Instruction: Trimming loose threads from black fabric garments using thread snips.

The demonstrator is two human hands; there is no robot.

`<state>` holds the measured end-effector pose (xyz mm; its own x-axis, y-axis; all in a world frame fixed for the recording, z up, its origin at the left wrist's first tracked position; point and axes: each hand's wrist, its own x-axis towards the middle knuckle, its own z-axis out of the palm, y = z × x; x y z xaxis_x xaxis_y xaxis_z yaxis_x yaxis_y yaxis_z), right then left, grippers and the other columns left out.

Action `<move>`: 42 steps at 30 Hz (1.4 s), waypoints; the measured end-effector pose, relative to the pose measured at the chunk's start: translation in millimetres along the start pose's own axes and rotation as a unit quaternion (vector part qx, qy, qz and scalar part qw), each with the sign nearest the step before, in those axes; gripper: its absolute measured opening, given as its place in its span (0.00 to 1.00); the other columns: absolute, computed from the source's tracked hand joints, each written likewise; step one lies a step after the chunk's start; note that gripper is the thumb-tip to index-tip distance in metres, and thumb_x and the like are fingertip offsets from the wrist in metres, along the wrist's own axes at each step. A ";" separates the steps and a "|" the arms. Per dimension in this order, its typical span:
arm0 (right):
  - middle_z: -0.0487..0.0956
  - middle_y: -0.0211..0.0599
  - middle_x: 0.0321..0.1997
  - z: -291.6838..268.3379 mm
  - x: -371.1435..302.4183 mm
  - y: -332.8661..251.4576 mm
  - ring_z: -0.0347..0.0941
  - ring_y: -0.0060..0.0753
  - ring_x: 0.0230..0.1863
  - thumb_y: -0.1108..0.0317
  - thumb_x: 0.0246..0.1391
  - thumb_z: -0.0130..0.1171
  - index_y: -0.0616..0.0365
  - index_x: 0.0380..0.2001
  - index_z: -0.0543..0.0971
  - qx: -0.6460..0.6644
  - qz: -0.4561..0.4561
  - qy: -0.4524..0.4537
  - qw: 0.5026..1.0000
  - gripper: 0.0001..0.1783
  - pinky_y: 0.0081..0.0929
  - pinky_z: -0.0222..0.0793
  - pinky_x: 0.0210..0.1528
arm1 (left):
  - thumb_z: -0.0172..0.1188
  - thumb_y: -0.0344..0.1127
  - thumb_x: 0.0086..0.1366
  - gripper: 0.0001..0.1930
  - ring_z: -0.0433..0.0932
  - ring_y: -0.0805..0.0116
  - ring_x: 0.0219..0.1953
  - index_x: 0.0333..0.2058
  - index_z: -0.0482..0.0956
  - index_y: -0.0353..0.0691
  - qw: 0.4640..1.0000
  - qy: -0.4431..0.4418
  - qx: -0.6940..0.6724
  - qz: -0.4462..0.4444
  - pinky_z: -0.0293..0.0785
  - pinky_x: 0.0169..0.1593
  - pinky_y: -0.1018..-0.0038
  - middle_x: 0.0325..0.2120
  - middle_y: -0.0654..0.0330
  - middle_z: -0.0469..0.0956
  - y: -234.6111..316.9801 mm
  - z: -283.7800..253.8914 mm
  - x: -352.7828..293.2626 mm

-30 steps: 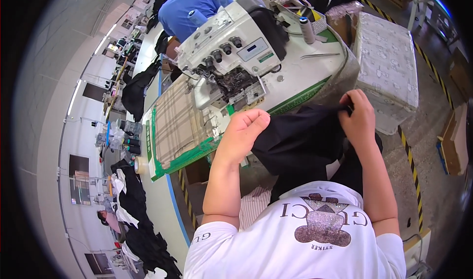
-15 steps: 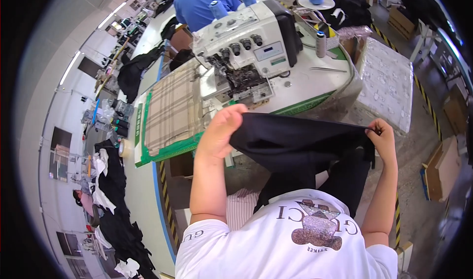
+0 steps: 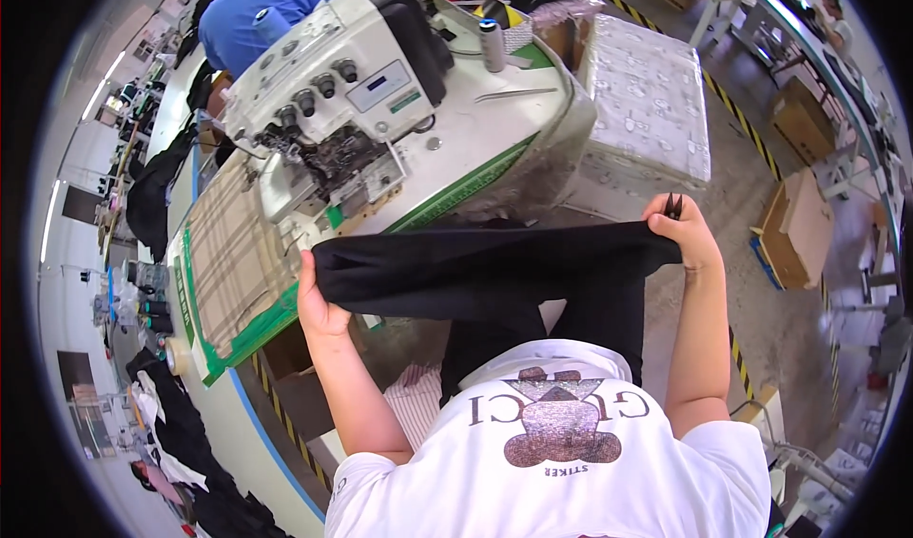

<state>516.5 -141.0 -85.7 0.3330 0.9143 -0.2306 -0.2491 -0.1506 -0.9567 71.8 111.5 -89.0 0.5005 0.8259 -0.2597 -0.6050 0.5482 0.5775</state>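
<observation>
A black fabric piece (image 3: 495,264) is stretched in a long band across my lap, held up in front of me. At its left end my left hand (image 3: 323,302) grips the edge, with the thumb pointing up along it. My right hand (image 3: 689,238) is closed on the opposite end. Two dark pointed tips, like those of thread snips (image 3: 673,205), stick up from between the right-hand fingers; the rest of them is hidden in the palm. Just beyond the cloth stands a white overlock sewing machine (image 3: 333,96), touched by neither hand.
Tweezers (image 3: 514,93) and a thread cone (image 3: 492,46) lie and stand on the machine table. Left of the machine is a plaid panel edged in green tape (image 3: 233,243). A plastic-wrapped box (image 3: 642,101) stands beyond the table's right end. At the far left sits a person in blue (image 3: 252,20).
The black fabric is now pulled out straighter and wider between both hands. My view has swung right, so the machine sits further left. The snips' tips now show in my right hand.
</observation>
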 end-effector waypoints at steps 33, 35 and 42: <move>0.71 0.36 0.31 118.3 -39.3 -20.5 0.67 0.24 0.27 0.90 0.32 0.54 0.55 0.20 0.79 -0.266 -0.381 0.043 0.885 0.16 0.16 0.62 0.25 | 0.54 0.46 0.63 0.17 0.73 0.76 0.32 0.37 0.72 0.36 0.924 -0.294 0.232 -0.072 0.70 0.36 0.79 0.32 0.61 0.76 -186.7 147.3 -25.0; 0.71 0.36 0.31 119.4 -39.9 -17.0 0.68 0.24 0.28 0.90 0.32 0.54 0.55 0.19 0.79 -0.231 -0.367 0.055 0.900 0.15 0.16 0.62 0.27 | 0.58 0.40 0.62 0.13 0.70 0.79 0.28 0.37 0.72 0.35 0.937 -0.276 0.209 -0.044 0.67 0.33 0.82 0.28 0.63 0.74 -183.6 158.0 -30.6; 0.74 0.35 0.32 124.6 -40.0 -9.0 0.67 0.16 0.25 0.92 0.38 0.51 0.59 0.27 0.74 -0.064 -0.313 0.085 0.944 0.16 0.13 0.61 0.26 | 0.58 0.34 0.62 0.11 0.71 0.79 0.30 0.40 0.73 0.35 0.940 -0.243 0.223 -0.087 0.68 0.33 0.83 0.30 0.63 0.74 -176.1 163.0 -37.4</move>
<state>392.2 -129.4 -45.8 0.5222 0.7677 0.3714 0.1517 0.3449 -0.9263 260.5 -37.4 -54.9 0.8574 0.5112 -0.0595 -0.2211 0.4704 0.8543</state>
